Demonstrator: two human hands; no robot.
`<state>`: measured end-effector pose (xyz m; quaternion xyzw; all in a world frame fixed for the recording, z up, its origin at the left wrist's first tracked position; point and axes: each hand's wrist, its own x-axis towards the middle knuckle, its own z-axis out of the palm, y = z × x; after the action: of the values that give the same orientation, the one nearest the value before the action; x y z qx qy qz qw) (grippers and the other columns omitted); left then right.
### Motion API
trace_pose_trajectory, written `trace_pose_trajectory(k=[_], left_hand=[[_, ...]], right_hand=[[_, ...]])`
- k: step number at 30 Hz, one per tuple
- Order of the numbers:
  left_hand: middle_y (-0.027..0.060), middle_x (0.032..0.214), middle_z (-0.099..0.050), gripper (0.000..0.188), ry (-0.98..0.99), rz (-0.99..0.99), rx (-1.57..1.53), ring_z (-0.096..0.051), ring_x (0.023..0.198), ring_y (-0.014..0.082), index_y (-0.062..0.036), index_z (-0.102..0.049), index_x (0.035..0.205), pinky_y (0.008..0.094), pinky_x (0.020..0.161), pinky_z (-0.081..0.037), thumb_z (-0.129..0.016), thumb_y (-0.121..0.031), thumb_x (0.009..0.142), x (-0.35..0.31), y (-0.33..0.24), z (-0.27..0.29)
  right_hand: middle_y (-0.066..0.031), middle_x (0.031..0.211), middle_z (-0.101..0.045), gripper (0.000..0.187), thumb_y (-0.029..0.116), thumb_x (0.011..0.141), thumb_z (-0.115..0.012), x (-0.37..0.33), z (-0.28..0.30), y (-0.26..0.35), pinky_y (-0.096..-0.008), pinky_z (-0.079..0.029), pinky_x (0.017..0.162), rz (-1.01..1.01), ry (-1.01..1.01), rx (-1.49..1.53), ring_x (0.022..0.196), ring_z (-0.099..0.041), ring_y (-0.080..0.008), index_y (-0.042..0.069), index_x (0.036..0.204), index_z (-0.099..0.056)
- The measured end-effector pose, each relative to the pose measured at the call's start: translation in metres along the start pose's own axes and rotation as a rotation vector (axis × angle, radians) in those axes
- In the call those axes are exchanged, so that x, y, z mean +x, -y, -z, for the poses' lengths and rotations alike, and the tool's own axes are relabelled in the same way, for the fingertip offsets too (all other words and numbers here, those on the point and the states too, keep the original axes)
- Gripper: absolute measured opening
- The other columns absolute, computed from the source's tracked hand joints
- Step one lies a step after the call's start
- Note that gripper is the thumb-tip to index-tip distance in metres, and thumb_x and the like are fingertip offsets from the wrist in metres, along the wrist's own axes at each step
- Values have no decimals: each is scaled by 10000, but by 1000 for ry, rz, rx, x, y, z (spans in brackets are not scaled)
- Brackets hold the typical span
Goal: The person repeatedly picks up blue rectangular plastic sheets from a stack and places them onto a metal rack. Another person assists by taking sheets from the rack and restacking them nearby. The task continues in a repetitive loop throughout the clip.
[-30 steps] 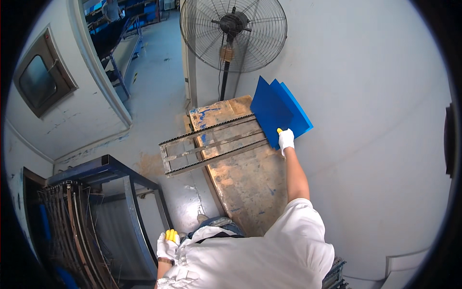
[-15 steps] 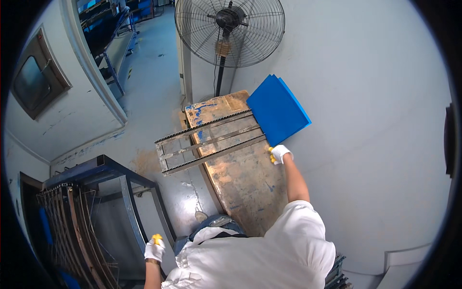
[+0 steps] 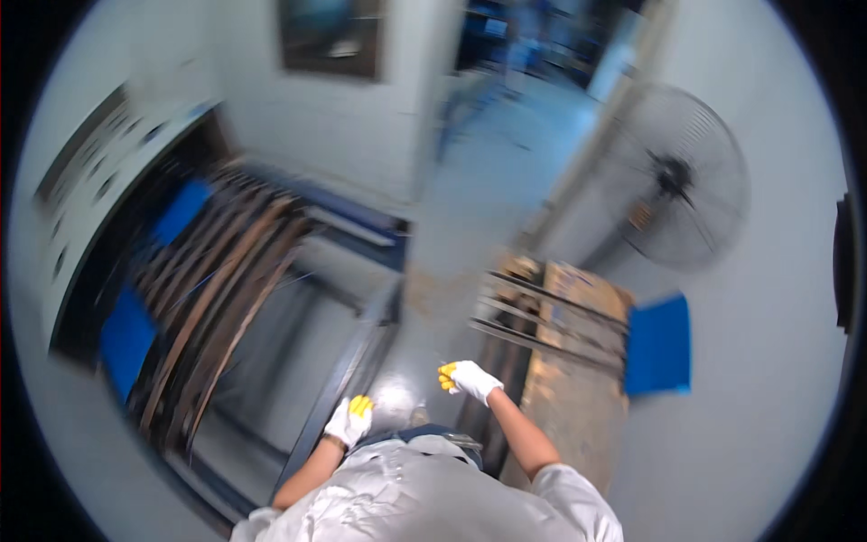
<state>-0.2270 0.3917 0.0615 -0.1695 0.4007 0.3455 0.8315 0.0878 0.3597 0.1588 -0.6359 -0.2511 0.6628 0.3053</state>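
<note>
Both my hands wear white gloves with yellow finger coating. My left hand (image 3: 349, 421) is beside the long rail of a dark blue metal frame (image 3: 341, 384), its fingers curled together and nothing visible in them. Over the gap between that frame and the worn wooden table (image 3: 578, 406), my right hand (image 3: 470, 379) hangs in the air, fingers curled in, holding nothing that I can see. A notched metal rack (image 3: 551, 327) lies across the table and juts past its left edge. Blue panels (image 3: 657, 348) stand at the rack's right end, away from both hands.
Brown curved bars (image 3: 226, 316) fill the left part of the frame, with blue sheets (image 3: 128, 343) by a dark opening. A standing fan (image 3: 673, 176) is behind the table at the right. A doorway leads to a blue-grey floor (image 3: 515, 135). The picture is smeared by motion.
My view has swung left, so the table, rack and fan now sit farther right. My right hand has left the blue panels and come back near my body.
</note>
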Motion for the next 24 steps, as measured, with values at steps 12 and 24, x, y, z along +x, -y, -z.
trace_pose_trajectory(k=[12,24], left_hand=[[100,1178,-448,298,181,-321,-386,-444,1056,242,-92,-418,1152,354,822,-413,-390,-76,857,-95,-100,150],[58,792,-550,267,35,-444,-308,-509,663,184,-77,-535,903,283,543,-433,-458,-327,849,-203,-181,148]], right_hand=[[-119,975,-568,271,113,840,-464,63,-333,119,-262,-474,700,61,823,-239,827,-573,-187,-31,1066,-502],[-81,1131,-475,409,249,859,-452,62,-625,147,-345,-415,846,-78,1172,168,1022,-481,-191,107,1227,-342]])
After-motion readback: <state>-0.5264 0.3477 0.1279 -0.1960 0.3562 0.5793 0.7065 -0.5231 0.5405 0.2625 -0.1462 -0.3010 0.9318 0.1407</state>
